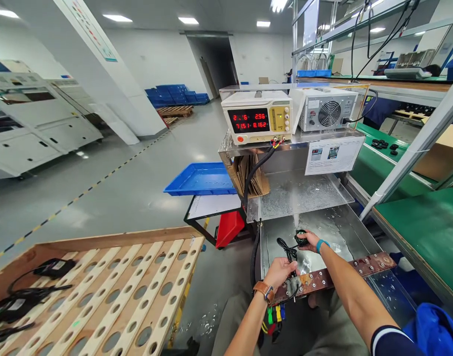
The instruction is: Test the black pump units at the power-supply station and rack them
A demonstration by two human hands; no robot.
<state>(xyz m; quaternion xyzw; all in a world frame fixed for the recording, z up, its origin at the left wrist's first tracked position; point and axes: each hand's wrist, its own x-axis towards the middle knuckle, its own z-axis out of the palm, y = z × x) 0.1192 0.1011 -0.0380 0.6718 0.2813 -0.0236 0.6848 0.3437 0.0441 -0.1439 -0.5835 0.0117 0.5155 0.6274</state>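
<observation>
My left hand (pixel 281 271), with a brown watch strap at the wrist, is closed on the lower end of a black cable, just above a brown terminal strip (pixel 322 279) with metal studs. My right hand (pixel 308 241), wearing a blue wristband, has its fingers closed round a coiled part of black cable. Between the hands a bundled black cable (pixel 287 249) lies over the shiny metal tray (pixel 345 232). Under the strip's left end hang yellow, green and blue clips (pixel 276 314).
A power supply (pixel 261 118) with red digits stands on the metal shelf ahead, beside a grey fan unit (pixel 328 112). A wooden rack (pixel 137 291) holding black adapters (pixel 17 301) is at the left. Behind it sits a blue tray (pixel 204 179). Green benches (pixel 430 217) are at the right.
</observation>
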